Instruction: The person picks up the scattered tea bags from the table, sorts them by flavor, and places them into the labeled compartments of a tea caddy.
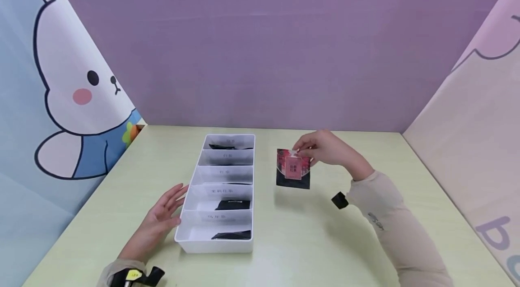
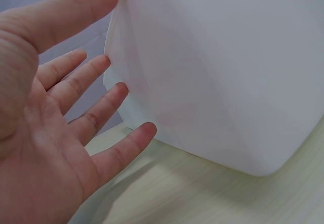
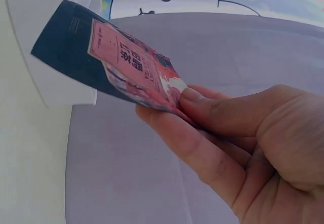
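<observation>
My right hand (image 1: pixel 327 148) pinches a red and black tea sachet (image 1: pixel 293 170) by its upper right corner, above the table to the right of a white divided box (image 1: pixel 216 246). In the right wrist view the thumb lies on the printed face of the sachet (image 3: pixel 124 62), with fingers behind it. Beside the box's left wall is my left hand (image 1: pixel 158 217), its fingers spread and nearly straight. The left wrist view shows the thumb tip at the wall of the box (image 2: pixel 202 82). Dark sachets (image 1: pixel 233 205) lie in the box's labelled compartments.
The pale wooden table (image 1: pixel 300 251) runs back to a purple backdrop (image 1: pixel 268 52). Printed cartoon panels stand at left (image 1: pixel 65 75) and right (image 1: pixel 471 142). A black strap piece (image 1: pixel 340 200) sticks out from the right sleeve (image 1: pixel 390 215).
</observation>
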Action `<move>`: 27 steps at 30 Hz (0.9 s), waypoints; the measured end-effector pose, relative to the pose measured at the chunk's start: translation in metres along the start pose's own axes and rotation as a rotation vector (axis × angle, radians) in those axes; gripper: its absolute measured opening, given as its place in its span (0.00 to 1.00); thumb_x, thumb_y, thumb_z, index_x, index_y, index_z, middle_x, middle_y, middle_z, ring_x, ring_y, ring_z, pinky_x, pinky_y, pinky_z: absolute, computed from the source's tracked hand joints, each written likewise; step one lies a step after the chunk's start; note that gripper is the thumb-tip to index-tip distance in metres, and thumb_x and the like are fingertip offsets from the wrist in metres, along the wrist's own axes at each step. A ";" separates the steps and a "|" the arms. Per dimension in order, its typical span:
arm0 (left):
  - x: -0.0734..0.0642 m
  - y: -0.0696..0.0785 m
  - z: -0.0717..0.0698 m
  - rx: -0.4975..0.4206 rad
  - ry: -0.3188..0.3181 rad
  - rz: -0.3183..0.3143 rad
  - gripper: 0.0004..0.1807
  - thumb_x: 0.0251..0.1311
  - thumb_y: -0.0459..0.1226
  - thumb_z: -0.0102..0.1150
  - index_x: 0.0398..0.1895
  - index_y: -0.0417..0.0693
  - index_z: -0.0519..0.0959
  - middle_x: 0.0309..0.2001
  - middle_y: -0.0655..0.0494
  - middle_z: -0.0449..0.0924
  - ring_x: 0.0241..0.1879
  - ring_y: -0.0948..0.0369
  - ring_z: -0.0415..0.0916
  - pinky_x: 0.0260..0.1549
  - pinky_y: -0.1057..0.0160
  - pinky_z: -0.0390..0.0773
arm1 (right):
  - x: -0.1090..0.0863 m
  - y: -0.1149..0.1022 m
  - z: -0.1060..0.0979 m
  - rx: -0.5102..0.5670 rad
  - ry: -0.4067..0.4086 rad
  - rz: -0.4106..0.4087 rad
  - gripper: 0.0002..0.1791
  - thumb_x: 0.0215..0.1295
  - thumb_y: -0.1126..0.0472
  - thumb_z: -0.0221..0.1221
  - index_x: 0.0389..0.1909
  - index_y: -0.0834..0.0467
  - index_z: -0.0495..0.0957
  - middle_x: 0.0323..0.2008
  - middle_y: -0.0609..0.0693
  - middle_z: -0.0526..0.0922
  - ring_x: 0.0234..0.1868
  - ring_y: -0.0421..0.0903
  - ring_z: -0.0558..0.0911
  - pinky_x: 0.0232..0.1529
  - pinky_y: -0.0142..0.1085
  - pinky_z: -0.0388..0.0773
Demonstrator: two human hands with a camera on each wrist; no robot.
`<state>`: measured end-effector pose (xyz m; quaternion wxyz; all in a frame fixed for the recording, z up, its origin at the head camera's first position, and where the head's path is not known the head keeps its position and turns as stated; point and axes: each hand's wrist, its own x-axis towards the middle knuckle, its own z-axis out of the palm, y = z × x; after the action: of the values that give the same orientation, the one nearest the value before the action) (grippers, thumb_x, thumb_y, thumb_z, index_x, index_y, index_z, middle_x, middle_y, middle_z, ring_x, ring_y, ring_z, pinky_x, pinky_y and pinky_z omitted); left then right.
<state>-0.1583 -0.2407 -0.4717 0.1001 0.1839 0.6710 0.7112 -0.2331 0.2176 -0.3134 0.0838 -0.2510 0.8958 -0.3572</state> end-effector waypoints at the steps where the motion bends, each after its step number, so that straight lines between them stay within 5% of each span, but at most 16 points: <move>1: 0.000 0.000 0.000 0.003 0.005 -0.006 0.42 0.66 0.24 0.53 0.79 0.40 0.44 0.68 0.76 0.64 0.63 0.74 0.67 0.57 0.71 0.71 | 0.002 -0.002 0.000 0.006 0.005 -0.005 0.10 0.67 0.72 0.59 0.46 0.64 0.84 0.36 0.52 0.87 0.31 0.44 0.85 0.30 0.38 0.85; 10: 0.000 -0.003 0.000 -0.028 -0.011 0.010 0.41 0.67 0.24 0.52 0.79 0.47 0.48 0.69 0.72 0.63 0.65 0.71 0.66 0.58 0.69 0.71 | 0.024 -0.023 0.010 0.030 0.036 -0.049 0.09 0.68 0.70 0.59 0.46 0.63 0.83 0.38 0.54 0.87 0.34 0.46 0.85 0.32 0.38 0.85; 27: 0.001 -0.003 -0.001 -0.008 -0.011 0.009 0.41 0.67 0.24 0.52 0.79 0.45 0.47 0.68 0.75 0.63 0.63 0.73 0.66 0.58 0.72 0.70 | 0.073 -0.049 0.041 0.033 0.055 -0.116 0.09 0.67 0.69 0.61 0.46 0.61 0.85 0.41 0.53 0.88 0.38 0.44 0.86 0.31 0.34 0.84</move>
<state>-0.1602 -0.2406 -0.4748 0.1012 0.1904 0.6669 0.7132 -0.2633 0.1251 -0.3079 0.0422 -0.2911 0.8756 -0.3831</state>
